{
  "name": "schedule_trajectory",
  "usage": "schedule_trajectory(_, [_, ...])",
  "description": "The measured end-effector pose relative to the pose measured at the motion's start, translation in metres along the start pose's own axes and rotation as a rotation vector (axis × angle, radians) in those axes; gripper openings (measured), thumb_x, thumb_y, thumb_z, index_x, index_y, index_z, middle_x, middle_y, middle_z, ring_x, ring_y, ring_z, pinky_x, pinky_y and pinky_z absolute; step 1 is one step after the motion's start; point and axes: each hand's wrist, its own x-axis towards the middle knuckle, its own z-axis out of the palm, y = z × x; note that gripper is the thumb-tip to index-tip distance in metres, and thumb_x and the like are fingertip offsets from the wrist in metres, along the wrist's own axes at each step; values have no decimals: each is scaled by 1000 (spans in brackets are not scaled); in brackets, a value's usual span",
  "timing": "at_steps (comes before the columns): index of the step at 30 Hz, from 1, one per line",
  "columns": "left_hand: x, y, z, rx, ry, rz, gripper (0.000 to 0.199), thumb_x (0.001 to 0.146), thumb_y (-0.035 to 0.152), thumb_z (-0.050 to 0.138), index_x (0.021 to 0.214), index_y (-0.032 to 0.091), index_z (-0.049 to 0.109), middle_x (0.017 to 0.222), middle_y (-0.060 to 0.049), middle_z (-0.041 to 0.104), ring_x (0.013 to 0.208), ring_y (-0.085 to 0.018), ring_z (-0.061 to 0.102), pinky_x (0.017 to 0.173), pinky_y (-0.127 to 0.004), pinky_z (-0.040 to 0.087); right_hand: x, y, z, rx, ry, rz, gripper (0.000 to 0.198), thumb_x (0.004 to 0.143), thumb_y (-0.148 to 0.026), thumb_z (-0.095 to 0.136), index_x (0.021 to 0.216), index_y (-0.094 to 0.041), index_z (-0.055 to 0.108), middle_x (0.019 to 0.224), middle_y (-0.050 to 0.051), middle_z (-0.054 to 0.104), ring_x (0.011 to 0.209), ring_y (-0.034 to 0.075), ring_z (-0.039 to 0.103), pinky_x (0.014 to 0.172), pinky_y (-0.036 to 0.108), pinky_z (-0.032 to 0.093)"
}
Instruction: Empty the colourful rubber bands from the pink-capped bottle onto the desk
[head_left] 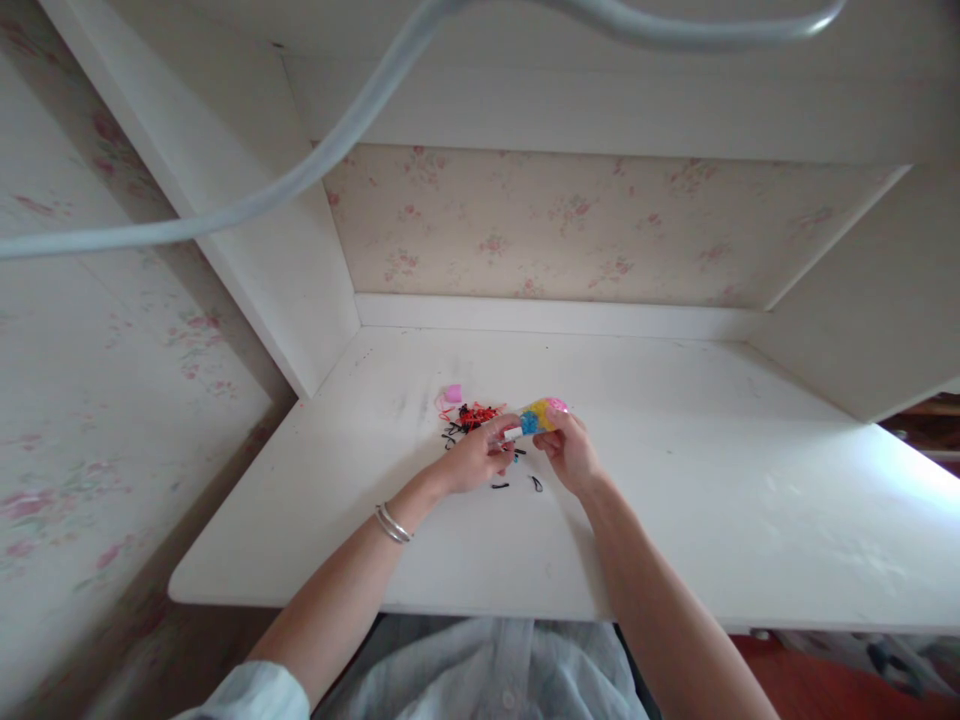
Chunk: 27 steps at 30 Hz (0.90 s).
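Above the white desk I hold a clear plastic bottle [532, 418] on its side, with blue, yellow and pink small bands inside. My left hand [480, 455] is closed around its left end, by a white patch. At the right end, my right hand [568, 452] grips it with thumb and fingers. A pile of red and black elastic bands [474, 416] lies just beyond my left hand, which partly hides it. Behind the pile sits a pink cap [453, 393]. Loose black bands [536, 484] lie on the desk below the hands.
The white desk [675, 520] runs wide to the right, its front edge close to my body. Side panels and a flowered back wall [525, 220] enclose it. A pale cable-like tube [300, 180] crosses the upper view.
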Motion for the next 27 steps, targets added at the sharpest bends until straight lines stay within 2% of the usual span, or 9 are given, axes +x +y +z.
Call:
schedule_trajectory(6, [0,-8,-1,53,0,5,57,85,24,58,139,25,39,84,0,51,63,-8,52,60,-24,47,5,1,-3,41,106,-23,30,75,-37,67,62,-20,47,49,-9,23,46,7,18,42,22,19])
schedule_trajectory(9, [0,-8,-2,138,32,50,48,87,29,56,134,21,48,89,-4,56,61,-8,51,58,-23,46,7,-2,-5,85,168,-54,31,76,-37,67,62,-20,45,48,-9,21,45,7,16,41,22,18])
schedule_trajectory(13, [1,-7,-2,217,81,93,43,88,32,55,129,20,55,95,-6,61,58,-8,52,59,-24,48,7,-4,-4,98,126,-43,33,78,-41,64,62,-21,44,47,-9,20,44,8,17,41,23,20])
schedule_trajectory(19, [1,-5,-3,144,200,102,52,84,29,60,135,24,50,121,-8,59,87,-15,62,76,-27,52,7,-3,-3,76,144,-52,32,78,-40,64,63,-21,44,47,-10,21,44,7,16,42,23,22])
schedule_trajectory(22, [2,-1,0,125,139,80,62,82,24,61,140,25,42,118,-9,60,77,-12,61,71,-26,52,6,-1,-3,36,103,-57,33,78,-38,64,60,-21,42,47,-10,22,44,7,17,42,23,21])
schedule_trajectory(27, [2,4,6,74,30,80,68,77,16,65,140,27,42,120,-9,57,76,-9,56,72,-25,51,4,3,-2,-51,38,-69,34,75,-34,63,55,-21,38,47,-8,23,45,7,20,43,24,19])
